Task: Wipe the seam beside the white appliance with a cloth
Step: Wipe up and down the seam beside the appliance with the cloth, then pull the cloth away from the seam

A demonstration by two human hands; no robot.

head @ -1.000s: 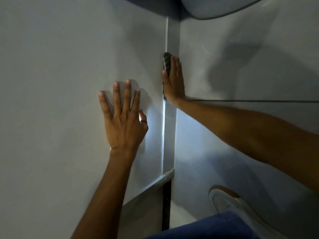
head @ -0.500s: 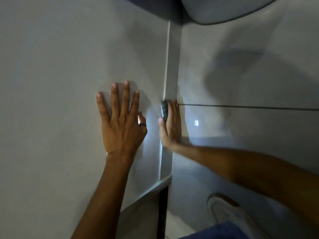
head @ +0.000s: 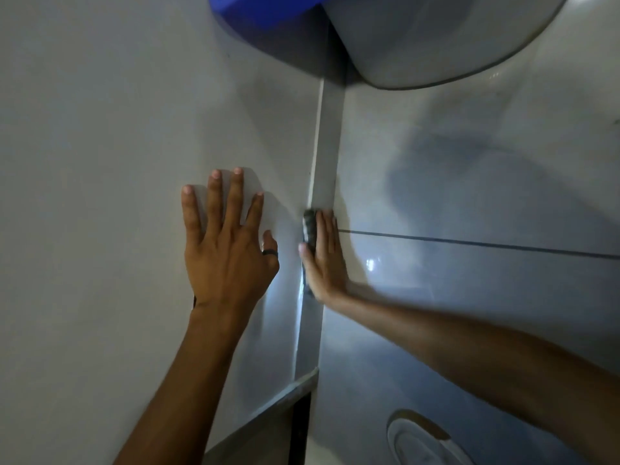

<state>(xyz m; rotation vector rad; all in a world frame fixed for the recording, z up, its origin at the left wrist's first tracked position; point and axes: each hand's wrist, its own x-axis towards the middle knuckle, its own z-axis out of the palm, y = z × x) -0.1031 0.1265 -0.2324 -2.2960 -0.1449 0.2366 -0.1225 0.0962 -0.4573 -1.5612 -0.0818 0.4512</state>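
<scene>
The white appliance's flat side (head: 100,162) fills the left half of the view. My left hand (head: 228,239) lies flat on it, fingers spread, a dark ring on the thumb. A narrow vertical seam (head: 323,156) runs between the appliance and the tiled wall (head: 469,179). My right hand (head: 323,256) is pushed edge-on into that seam, fingers straight, pressing a dark grey cloth (head: 309,226) against the appliance's edge. Most of the cloth is hidden behind the hand.
A blue object (head: 261,15) and a rounded white fixture (head: 436,38) hang over the top of the seam. A dark horizontal grout line (head: 486,245) crosses the wall. A white shoe (head: 422,441) shows at bottom right, and a dark gap (head: 300,427) lies under the appliance.
My right hand slid the cloth down the seam from well above the grout line to just at it, then held there. The view tilted up, showing the blue object. My left hand stayed put.
</scene>
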